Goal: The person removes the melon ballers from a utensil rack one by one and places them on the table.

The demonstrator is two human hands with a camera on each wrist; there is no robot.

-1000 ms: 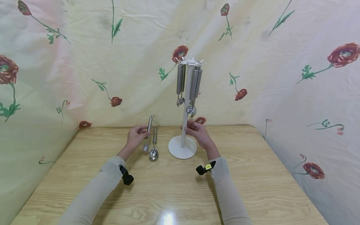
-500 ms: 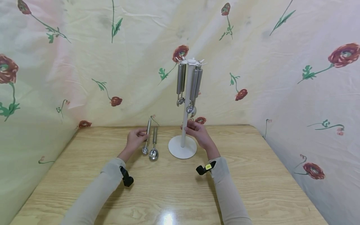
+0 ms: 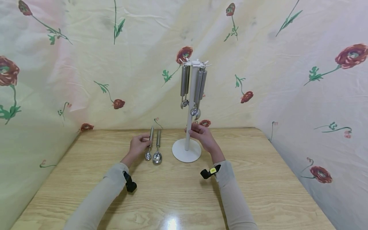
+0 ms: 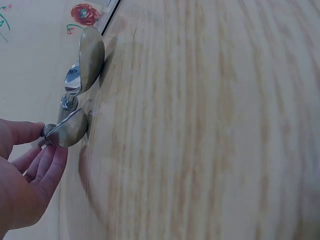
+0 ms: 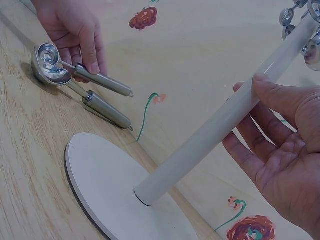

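Observation:
A small steel scoop with a round bowl is pinched at its handle by my left hand, bowl toward me. In the left wrist view, the thumb and fingers meet on the handle behind the bowl. A larger steel scoop lies on the table just to its right, apart from the hand. My right hand grips the lower white pole of an upright stand, thumb on one side and fingers on the other. Several steel scoops hang from hooks at the stand's top.
The stand's round white base rests on the wooden table. A flowered cloth rises behind the table's back edge and at both sides. Black wrist cameras are strapped over both sleeves.
My left hand has lowered the small scoop toward the table and slightly toward me, beside the larger one. The right hand and the stand have stayed put.

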